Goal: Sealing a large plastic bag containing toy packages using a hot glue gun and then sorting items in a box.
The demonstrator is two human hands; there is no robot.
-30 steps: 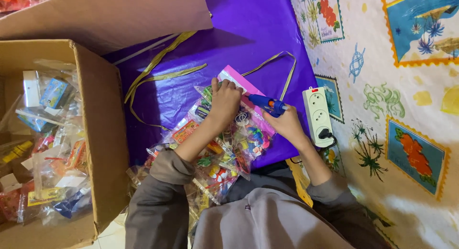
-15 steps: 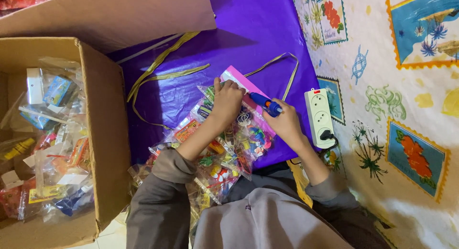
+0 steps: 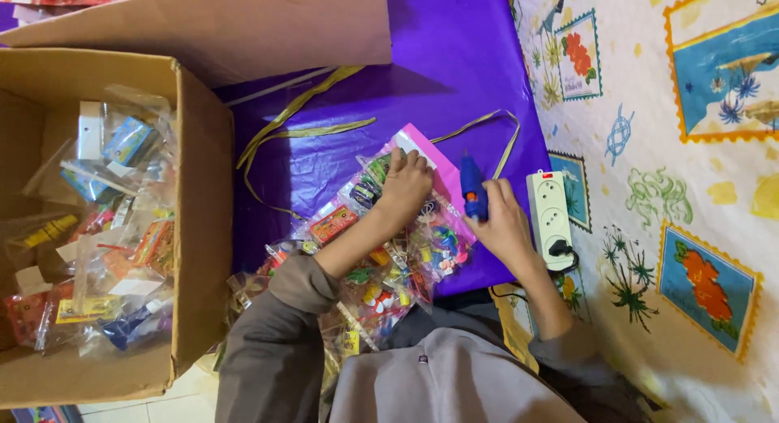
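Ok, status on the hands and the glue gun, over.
Left hand pressing toy packets. Right hand holds blue glue gun. Power strip close beside.

Head camera looks steeply down, close above the purple sheet (image 3: 341, 155).

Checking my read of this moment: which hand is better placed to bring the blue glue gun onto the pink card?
Right. The right hand already grips the glue gun beside the pink card; the left hand is pressing the toy packets flat.
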